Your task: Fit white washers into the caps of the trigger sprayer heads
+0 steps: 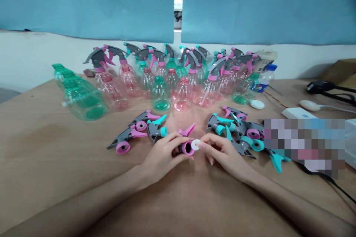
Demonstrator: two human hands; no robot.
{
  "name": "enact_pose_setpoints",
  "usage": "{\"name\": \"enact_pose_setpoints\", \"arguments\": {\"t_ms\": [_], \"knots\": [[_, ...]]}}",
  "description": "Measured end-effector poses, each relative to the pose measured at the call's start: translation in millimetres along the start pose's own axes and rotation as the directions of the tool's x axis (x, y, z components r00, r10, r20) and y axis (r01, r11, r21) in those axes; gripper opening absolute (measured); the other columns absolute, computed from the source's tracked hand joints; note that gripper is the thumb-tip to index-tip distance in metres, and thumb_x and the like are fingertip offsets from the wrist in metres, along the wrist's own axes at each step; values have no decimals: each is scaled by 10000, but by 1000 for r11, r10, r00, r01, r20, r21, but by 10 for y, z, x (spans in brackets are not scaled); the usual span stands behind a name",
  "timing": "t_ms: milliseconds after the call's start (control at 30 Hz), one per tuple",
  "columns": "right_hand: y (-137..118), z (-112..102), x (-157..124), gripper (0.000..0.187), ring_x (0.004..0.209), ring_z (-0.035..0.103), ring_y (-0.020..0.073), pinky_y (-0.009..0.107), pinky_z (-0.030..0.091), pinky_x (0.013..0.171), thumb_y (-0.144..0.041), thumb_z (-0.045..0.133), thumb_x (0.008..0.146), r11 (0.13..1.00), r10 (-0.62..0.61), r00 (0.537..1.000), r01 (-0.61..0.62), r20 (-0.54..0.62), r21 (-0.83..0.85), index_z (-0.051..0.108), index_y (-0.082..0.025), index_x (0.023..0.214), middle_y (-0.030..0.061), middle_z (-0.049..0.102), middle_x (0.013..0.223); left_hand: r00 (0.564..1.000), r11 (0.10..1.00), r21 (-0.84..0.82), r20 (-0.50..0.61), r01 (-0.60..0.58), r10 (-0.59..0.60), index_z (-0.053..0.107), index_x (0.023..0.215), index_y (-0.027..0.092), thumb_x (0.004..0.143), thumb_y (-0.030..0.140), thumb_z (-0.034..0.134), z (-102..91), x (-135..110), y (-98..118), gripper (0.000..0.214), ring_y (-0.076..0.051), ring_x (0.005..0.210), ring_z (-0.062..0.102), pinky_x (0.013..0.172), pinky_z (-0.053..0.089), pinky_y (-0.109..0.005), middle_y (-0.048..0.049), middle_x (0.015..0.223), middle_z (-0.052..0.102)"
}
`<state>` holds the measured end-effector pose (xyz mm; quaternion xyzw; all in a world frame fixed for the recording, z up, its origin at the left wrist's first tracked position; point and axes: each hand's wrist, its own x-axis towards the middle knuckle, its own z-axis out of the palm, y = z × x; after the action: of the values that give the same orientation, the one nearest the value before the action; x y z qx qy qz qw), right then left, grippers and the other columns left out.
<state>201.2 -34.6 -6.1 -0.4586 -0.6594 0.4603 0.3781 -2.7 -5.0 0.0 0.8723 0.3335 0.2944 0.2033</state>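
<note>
My left hand is closed around a grey and pink spray trigger head, whose pink collar faces right with its dark opening showing. Between the thumb and fingers of my right hand is a small white ring-shaped washer, held right beside that collar. Whether the two pieces touch, I cannot tell. Left of my hands lie several loose trigger heads, pink and turquoise. Another pile of trigger heads lies just to the right.
Behind stand many pink and green clear bottles, some topped with trigger heads. At the back right are a drink bottle with a blue cap and a white oval object. A black cable runs along the right.
</note>
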Motion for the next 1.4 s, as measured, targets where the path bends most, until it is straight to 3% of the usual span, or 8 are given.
{"name": "enact_pose_setpoints", "arguments": {"t_ms": [267,467,733,867,1000,1267,1400], "knots": [[-3,68,-27,294,483,416,88,221,299,460,-413,557,870,992,-50,999,50,-1,-117,592,-174,704,-48,467,534,999,999,25,20,-45,45,618,1058,193,843,340,626,43,-24,-19,260,-156,816,598,731,505,-281,-34,937,610],[47,112,-41,211,556,458,102,227,365,516,-370,637,820,994,-64,992,54,-108,-93,521,-194,808,-44,509,639,995,994,47,26,-99,98,612,1091,184,876,389,564,73,-47,-35,301,-158,781,598,686,517,-278,-59,950,610],[24,51,-64,201,528,446,106,228,344,462,-393,567,866,992,-93,983,78,-156,-99,530,-201,821,-40,454,630,997,996,44,39,-73,72,597,1121,193,852,350,613,38,-36,-14,312,-161,807,598,706,507,-275,-41,935,600],[8,55,-83,117,527,434,105,231,341,480,-309,555,880,948,-228,970,203,-80,-245,592,-205,918,-39,467,622,996,995,44,27,-89,88,606,1085,181,852,338,615,27,-23,-3,281,-164,828,602,730,508,-281,-45,948,615],[16,80,-83,129,526,451,95,223,342,493,-245,545,887,912,-269,963,256,4,-319,606,-212,995,-44,496,631,994,993,42,21,-111,110,606,1071,157,865,329,598,32,-16,-15,268,-168,825,602,717,508,-277,-55,937,613],[19,74,-85,85,504,440,86,200,336,464,-220,536,876,896,-306,950,266,-58,-356,602,-182,914,-47,488,609,994,993,42,21,-110,109,590,1095,178,876,356,578,47,-31,-35,283,-163,829,604,728,512,-281,-52,951,607],[15,65,-80,88,517,463,84,194,345,481,-188,525,874,885,-317,948,288,-21,-366,613,-187,881,-40,531,625,994,993,56,21,-109,107,590,1098,177,886,362,561,53,-36,-49,283,-165,829,604,726,511,-281,-54,950,603]]}}
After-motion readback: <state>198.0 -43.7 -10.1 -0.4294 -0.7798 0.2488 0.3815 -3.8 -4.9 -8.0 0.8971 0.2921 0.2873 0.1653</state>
